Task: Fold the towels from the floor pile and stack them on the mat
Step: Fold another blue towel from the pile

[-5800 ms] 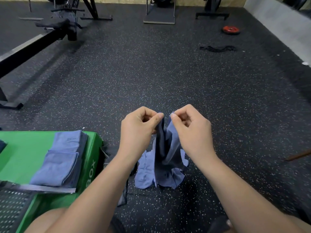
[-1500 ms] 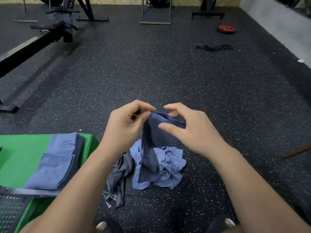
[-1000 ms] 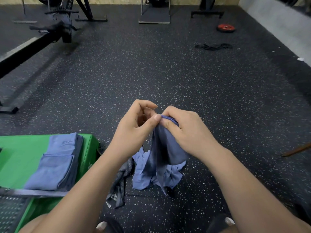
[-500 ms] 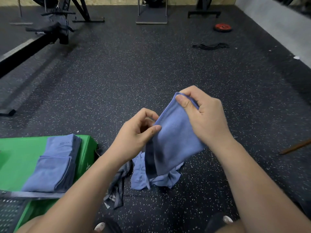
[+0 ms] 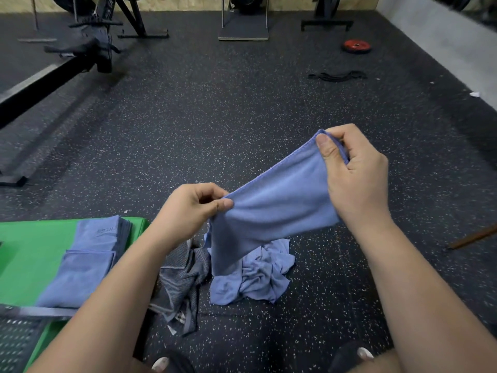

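Left hand (image 5: 193, 208) and right hand (image 5: 355, 173) each pinch a top-edge corner of the blue towel (image 5: 274, 211).

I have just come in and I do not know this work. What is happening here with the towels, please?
A person is folding towels. The left hand and right hand each pinch a top corner of a blue towel, held spread in the air, right corner higher. Below it, a crumpled blue towel and a striped grey cloth lie on the floor, not yet folded. At the left, folded blue towels are stacked on the green mat.
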`<state>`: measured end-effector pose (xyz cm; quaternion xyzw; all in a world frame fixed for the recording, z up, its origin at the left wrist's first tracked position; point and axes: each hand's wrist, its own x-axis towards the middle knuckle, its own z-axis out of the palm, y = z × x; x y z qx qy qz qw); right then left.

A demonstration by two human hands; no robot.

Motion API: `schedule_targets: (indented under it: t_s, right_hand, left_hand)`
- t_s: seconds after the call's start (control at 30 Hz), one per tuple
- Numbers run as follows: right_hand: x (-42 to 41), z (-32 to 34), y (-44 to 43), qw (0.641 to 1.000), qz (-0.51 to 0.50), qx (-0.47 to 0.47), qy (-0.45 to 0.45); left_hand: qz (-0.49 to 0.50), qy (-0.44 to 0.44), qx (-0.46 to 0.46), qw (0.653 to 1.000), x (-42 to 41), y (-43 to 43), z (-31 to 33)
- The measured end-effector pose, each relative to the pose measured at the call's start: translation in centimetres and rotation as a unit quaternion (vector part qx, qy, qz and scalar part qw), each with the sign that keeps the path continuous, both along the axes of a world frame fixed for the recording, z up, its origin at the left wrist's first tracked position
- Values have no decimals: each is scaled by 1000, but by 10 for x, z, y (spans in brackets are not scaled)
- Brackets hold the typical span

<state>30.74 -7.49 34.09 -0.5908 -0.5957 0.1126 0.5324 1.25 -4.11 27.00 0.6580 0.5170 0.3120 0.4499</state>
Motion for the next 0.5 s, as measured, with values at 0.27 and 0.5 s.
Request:
schedule_targets:
  t_s: [0.27, 0.5]
  right_hand:
    - [-33, -19, -5, 957, 181, -212, -80]
    - [-43, -32, -2, 904, 273, -318, -87]
  left_hand:
    - [-42, 65, 75, 994, 23, -16, 9]
    - [-59, 25, 75, 995, 28, -23, 18]
